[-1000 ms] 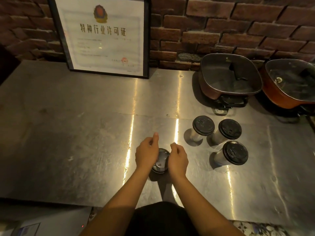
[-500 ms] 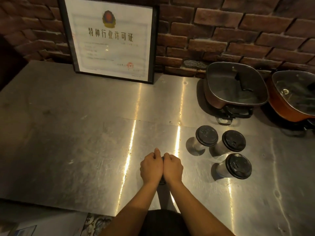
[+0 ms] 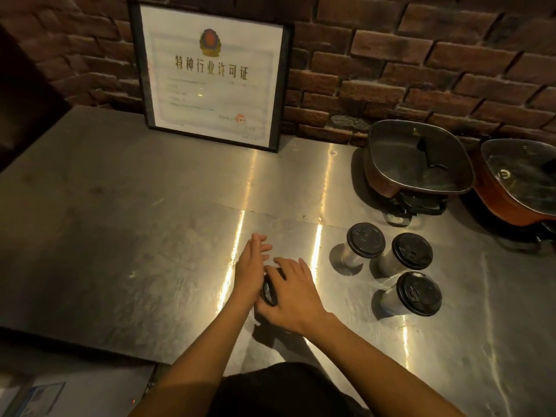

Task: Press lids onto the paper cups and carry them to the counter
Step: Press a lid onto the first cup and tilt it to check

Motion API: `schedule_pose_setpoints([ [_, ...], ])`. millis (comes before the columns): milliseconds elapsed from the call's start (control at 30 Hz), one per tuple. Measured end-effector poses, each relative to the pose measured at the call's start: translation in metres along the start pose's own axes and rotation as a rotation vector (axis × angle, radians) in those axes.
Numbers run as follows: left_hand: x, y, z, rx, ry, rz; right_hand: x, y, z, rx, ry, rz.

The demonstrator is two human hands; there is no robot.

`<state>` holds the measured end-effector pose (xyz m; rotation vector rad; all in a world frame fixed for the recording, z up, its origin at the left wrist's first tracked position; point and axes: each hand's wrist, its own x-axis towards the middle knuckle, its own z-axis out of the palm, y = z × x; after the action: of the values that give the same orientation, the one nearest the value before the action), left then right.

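A dark brick wall (image 3: 421, 55) is running across the top of the frame, and a scratched steel worktop (image 3: 120, 221) is filling the space below it, catching streaks of warm light. A framed certificate (image 3: 210, 76) is leaning against the wall at upper centre-left. Two glass-lidded electric pans are sitting at the right edge, the inner pan (image 3: 418, 158) just beside the outer pan (image 3: 520, 179), which the frame is cutting off.

At lower centre both hands are working over one black lid (image 3: 268, 291), of which only a sliver is showing between them. The left hand (image 3: 251, 266) is lying along the lid's left side, fingers straight and pointing toward the top of the frame. The right hand (image 3: 290, 291) is lying palm-down over the lid, fingers straight and spread. Neither hand is curling around anything. The hands are hiding the fourth cup under the lid.

Right of the hands, three paper cups with black lids are standing upright in a tight cluster: the upper-left cup (image 3: 350, 254), the upper-right cup (image 3: 388, 263) and the lower cup (image 3: 391, 300). Neither hand is touching them.
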<state>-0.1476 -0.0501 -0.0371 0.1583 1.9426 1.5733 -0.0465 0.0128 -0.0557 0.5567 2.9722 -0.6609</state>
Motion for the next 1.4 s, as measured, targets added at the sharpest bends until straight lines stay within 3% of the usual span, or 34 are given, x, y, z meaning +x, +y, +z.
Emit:
schedule_pose_setpoints([
  [67, 0.0, -0.002, -0.008, -0.011, 0.0, -0.038, 0.003, -0.003, 0.009, -0.065, -0.027, 0.008],
  [233, -0.005, -0.006, -0.015, 0.033, -0.016, -0.101, 0.007, -0.003, 0.026, -0.142, 0.097, 0.036],
  [400, -0.011, -0.014, -0.015, 0.067, -0.031, -0.159, 0.01, -0.004, 0.017, -0.09, 0.094, 0.057],
  [500, -0.013, -0.03, -0.024, 0.106, -0.015, -0.171, 0.018, 0.01, -0.002, 0.141, 0.082, 0.252],
  [633, -0.016, -0.048, -0.042, 0.173, 0.015, -0.187, 0.009, 0.052, -0.031, 0.838, 0.183, 0.758],
  [700, -0.021, -0.042, -0.043, 0.161, -0.047, -0.245, -0.005, 0.059, -0.037, 1.048, 0.188, 0.845],
  [800, -0.033, -0.024, -0.041, 0.153, -0.196, -0.255, -0.026, 0.047, -0.048, 1.307, 0.141, 0.829],
  [900, -0.044, -0.006, -0.04, 0.133, -0.27, -0.198, -0.043, 0.031, -0.057, 1.421, 0.16, 0.827],
  [1133, -0.058, 0.019, -0.045, 0.11, -0.266, -0.246, -0.058, 0.008, -0.065, 1.437, 0.238, 0.788],
  [1400, -0.056, 0.028, -0.057, 0.124, -0.327, -0.094, -0.068, 0.002, -0.072, 1.468, 0.236, 0.704],
])
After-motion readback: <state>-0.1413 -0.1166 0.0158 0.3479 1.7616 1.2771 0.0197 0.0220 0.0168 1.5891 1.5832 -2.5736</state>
